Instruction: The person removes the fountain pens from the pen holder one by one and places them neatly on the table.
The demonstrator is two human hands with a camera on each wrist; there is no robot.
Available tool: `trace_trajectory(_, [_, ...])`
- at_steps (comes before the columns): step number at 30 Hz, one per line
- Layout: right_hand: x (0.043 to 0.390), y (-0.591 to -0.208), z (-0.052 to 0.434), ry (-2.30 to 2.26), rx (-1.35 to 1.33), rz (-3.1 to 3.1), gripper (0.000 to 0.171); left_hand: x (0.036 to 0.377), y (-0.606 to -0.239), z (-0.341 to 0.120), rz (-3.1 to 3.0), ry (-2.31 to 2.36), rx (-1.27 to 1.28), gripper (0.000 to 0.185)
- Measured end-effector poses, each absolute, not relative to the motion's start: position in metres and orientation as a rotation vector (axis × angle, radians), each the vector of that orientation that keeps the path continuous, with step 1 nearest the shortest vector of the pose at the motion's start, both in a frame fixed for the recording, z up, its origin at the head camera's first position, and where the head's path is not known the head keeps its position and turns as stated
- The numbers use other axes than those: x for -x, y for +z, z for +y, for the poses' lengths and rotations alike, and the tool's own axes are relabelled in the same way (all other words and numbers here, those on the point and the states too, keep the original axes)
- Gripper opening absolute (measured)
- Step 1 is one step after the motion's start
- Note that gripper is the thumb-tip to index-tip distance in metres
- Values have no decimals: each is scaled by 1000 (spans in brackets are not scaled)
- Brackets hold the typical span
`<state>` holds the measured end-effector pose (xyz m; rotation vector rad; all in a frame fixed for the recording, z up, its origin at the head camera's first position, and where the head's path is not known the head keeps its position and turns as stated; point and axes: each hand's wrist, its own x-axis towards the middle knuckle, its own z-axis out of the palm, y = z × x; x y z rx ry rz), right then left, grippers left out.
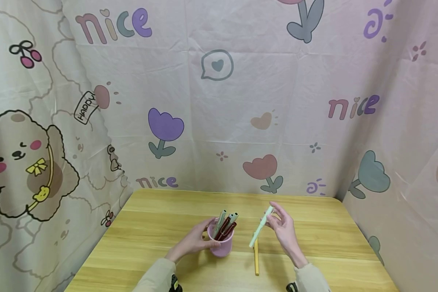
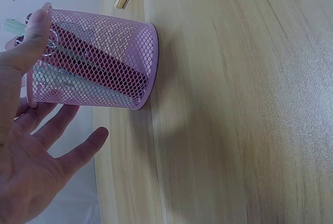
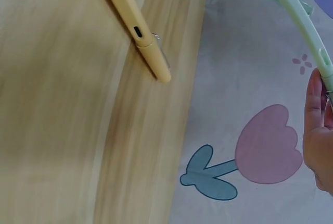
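A pink mesh pen cup (image 1: 222, 249) stands on the wooden table, holding several dark red and pale green pens (image 1: 226, 229). My left hand (image 1: 194, 240) grips the cup near its rim, thumb on the near side and some fingers round the far side; in the left wrist view one finger (image 2: 83, 151) sticks out apart from the cup. To the right, my right hand (image 1: 285, 232) pinches a light green pen (image 1: 261, 225) by its upper end, at its cap. That pen slants down to the left above the table. Under its lower end lies a yellow pen (image 1: 256, 259).
The wooden table (image 1: 160, 211) ends at the back and sides against a hung cloth (image 1: 211, 113) printed with tulips, hearts and words. A dark band shows at each sleeve (image 1: 155, 275).
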<state>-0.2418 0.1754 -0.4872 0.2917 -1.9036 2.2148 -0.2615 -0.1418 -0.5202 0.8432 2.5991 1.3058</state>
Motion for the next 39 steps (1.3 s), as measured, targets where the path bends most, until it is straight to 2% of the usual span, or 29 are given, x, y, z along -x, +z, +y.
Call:
trace_trajectory(11, [241, -497, 182, 2165, -161, -2028, 50, 260, -518, -142, 2605, 1298, -847, 90])
trace_trajectory(18, [240, -503, 184, 2026, -19, -2209, 33, 261, -518, -142, 2616, 1283, -857, 90])
trace_trajectory(28, [243, -519, 190, 1942, -61, -2332, 23, 261, -518, -142, 2616, 1289, -849, 90])
trace_trajectory(39, [244, -533, 195, 1768, -98, -2491, 26, 261, -519, -142, 2625, 1274, -822, 92])
